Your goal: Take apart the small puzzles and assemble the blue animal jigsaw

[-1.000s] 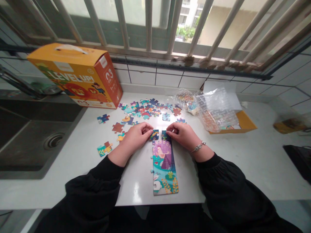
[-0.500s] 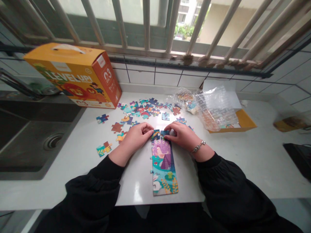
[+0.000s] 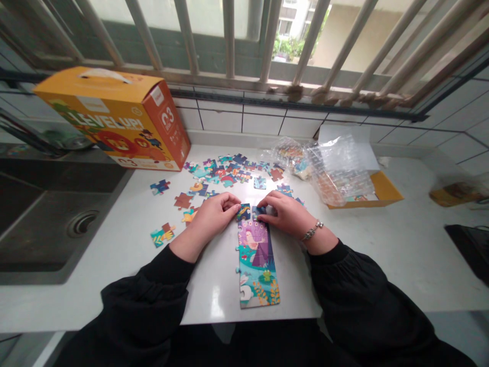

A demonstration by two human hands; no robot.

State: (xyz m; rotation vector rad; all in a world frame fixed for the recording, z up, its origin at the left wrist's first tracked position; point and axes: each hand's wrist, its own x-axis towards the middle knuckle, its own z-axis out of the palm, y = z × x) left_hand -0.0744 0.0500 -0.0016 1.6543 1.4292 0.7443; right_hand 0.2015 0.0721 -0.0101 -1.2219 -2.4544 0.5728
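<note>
A joined strip of jigsaw puzzle, with a purple peacock, a frog and a white rabbit, lies on the white counter in front of me. At its far left corner, my left hand pinches a dark blue puzzle piece with an orange pattern. My right hand grips another dark blue puzzle piece at the far right corner, its fingers partly covering it. A narrow gap shows between these two pieces. Whether either one is locked into the strip, I cannot tell.
Loose puzzle pieces lie scattered beyond and left of my hands. An orange box stands at the back left beside a dark sink. Clear plastic packaging rests over an open orange tray at the back right.
Both hands hold nearly the same position. The left piece has tilted slightly and shifted a little left; the view has moved very slightly.
</note>
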